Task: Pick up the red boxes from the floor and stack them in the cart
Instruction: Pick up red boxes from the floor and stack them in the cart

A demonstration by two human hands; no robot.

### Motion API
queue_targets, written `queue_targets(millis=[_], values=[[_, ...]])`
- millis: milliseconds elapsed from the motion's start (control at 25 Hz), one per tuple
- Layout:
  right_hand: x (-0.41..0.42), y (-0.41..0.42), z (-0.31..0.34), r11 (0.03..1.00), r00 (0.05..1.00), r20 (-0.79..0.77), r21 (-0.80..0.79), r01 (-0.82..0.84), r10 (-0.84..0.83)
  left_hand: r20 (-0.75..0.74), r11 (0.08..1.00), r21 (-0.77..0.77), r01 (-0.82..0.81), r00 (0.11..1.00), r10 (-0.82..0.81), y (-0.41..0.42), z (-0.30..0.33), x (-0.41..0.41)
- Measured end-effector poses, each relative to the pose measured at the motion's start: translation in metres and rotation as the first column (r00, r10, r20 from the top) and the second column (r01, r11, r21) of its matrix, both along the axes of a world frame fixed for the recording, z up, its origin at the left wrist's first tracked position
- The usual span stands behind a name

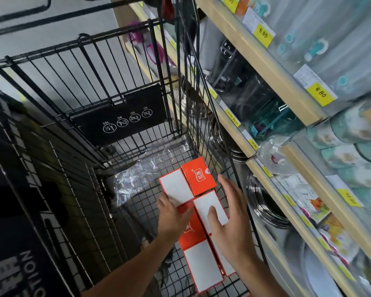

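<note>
A: Down on the cart (124, 67) floor, right side by the wire wall, lie the red boxes (198, 179), several in two rows. Some show red tops w/ a gold logo, others white faces w/ red edging.

B: Hands?

A: Left hand (172, 217) lies on the boxes of the left row, fingers bent over their top faces; can't tell if it grips or just presses. Right hand (229, 213) is flat, fingers nearly straight, thumb on a white-faced box (211, 209), palm by the wire wall. Looks like pressing/aligning, not holding.

B: Risks?

A: My guess: boxes sit loose on wire mesh, faces mixed up and down, rows not square. Push too hard w/ the right hand and the far red one may skew or slide. Also crinkled clear plastic wrap (137, 174) lies just left of the boxes; a box nudged onto it could tilt, and a stack on uneven rows would lean.

B: Any text?

A: Box logo is gold characters, too small to read. Black panel (120, 116) at the cart's far end reads YES, NO, NO, NO under icons. Shelf (287, 86) tags at right: 6.80 twice, 18.80 lower. Black carton at left shows "...OTION", partly cut off.
</note>
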State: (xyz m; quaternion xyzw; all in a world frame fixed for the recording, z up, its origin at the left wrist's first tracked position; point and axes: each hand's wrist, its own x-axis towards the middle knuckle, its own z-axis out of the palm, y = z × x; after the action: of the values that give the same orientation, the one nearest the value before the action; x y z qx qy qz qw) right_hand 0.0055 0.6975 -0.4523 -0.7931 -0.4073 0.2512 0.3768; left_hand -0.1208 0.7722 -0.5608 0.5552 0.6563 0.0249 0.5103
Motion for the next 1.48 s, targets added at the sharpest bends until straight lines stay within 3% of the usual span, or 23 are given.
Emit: queue_targets(millis=[240, 440, 560, 720, 880, 1040, 1280, 1480], values=[[0.009, 0.0, 0.01, 0.998, 0.998, -0.016, -0.022, -0.062, 0.062, -0.213, 0.964, 0.026, 0.266, 0.943, -0.255, 0.039, 0.023, -0.02], [0.031, 0.018, 0.076, 0.983, 0.984, 0.019, -0.049, -0.175, 0.176, -0.092, 0.893, 0.269, 0.361, 0.932, -0.35, 0.082, 0.144, -0.026], [0.049, 0.033, 0.129, 0.967, 0.964, 0.089, -0.074, -0.244, 0.25, -0.124, 0.754, 0.434, 0.493, 0.862, -0.492, 0.098, 0.225, -0.027], [0.072, 0.041, 0.213, 0.94, 0.917, 0.209, -0.056, -0.336, 0.34, -0.29, 0.553, 0.566, 0.611, 0.776, -0.56, 0.105, 0.331, -0.031], [0.091, 0.035, 0.28, 0.918, 0.839, 0.402, -0.011, -0.396, 0.367, -0.46, 0.348, 0.628, 0.696, 0.693, -0.555, 0.098, 0.417, -0.032], [0.106, 0.016, 0.342, 0.898, 0.748, 0.543, -0.024, -0.44, 0.381, -0.536, 0.243, 0.654, 0.717, 0.665, -0.52, 0.077, 0.488, -0.03], [0.115, -0.053, 0.41, 0.943, 0.721, 0.621, -0.097, -0.318, 0.307, -0.595, 0.127, 0.619, 0.775, 0.569, -0.568, 0.043, 0.548, -0.014], [0.1, -0.145, 0.435, 0.982, 0.765, 0.62, -0.168, -0.091, 0.177, -0.547, -0.068, 0.629, 0.775, 0.379, -0.747, 0.003, 0.558, 0.011]])
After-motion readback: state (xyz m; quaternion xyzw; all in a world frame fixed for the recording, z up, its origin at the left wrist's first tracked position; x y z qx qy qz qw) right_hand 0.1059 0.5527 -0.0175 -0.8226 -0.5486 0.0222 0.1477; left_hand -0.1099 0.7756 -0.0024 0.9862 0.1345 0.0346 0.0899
